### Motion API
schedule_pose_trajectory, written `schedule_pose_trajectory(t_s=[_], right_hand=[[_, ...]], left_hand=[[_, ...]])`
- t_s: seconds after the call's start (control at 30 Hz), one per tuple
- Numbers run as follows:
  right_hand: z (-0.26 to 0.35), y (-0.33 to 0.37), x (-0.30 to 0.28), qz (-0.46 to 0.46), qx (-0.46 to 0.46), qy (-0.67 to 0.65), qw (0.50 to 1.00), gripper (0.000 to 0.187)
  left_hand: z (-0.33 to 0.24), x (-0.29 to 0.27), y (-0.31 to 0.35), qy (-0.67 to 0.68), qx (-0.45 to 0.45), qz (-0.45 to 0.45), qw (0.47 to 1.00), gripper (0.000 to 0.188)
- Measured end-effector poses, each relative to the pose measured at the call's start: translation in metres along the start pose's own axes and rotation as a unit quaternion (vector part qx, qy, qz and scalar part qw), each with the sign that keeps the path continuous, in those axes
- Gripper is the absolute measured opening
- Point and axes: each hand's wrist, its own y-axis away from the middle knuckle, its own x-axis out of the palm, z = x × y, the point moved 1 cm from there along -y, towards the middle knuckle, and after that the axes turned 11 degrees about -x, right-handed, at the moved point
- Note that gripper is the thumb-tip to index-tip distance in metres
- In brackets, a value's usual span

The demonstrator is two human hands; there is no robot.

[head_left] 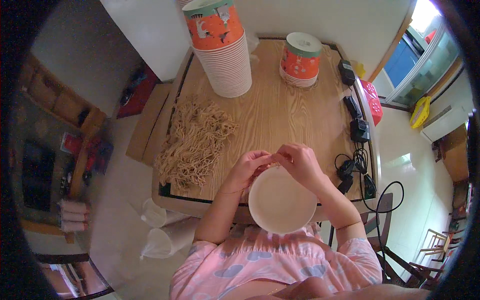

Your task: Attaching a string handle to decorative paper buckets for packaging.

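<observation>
A white paper bucket (282, 202) is held at the near table edge, its round mouth tilted up toward me. My left hand (252, 167) is closed beside its far left rim, thumb and forefinger pinched together. At the far rim my right hand (301, 164) is closed too, its fingertips meeting those of the left. What the fingertips pinch is too small and hidden to make out. To the left of my hands lies a loose heap of tan twine cords (197, 142).
A tall stack of orange and green paper buckets (222, 62) stands at the far left of the wooden table (272, 107). A short upside-down stack (300, 61) is at the far right. Black adapters (359, 131) and cables line the right edge. White bags (162, 242) lie on the floor.
</observation>
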Motion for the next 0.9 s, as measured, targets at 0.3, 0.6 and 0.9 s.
schedule_pose_trajectory(t_s=[0.3,0.6,0.9], right_hand=[[0.008,0.01,-0.006,0.046,-0.018,0.042,0.998,0.016],[0.016,0.019,-0.001,0.094,-0.041,0.159,0.982,0.024],[0.018,0.019,0.0,0.083,-0.057,0.168,0.981,0.024]], left_hand=[[-0.002,-0.002,-0.001,-0.031,0.021,-0.013,0.999,0.007],[-0.003,-0.002,0.001,-0.022,0.023,-0.036,0.999,0.007],[0.0,-0.004,0.0,-0.075,0.062,-0.062,0.993,0.01]])
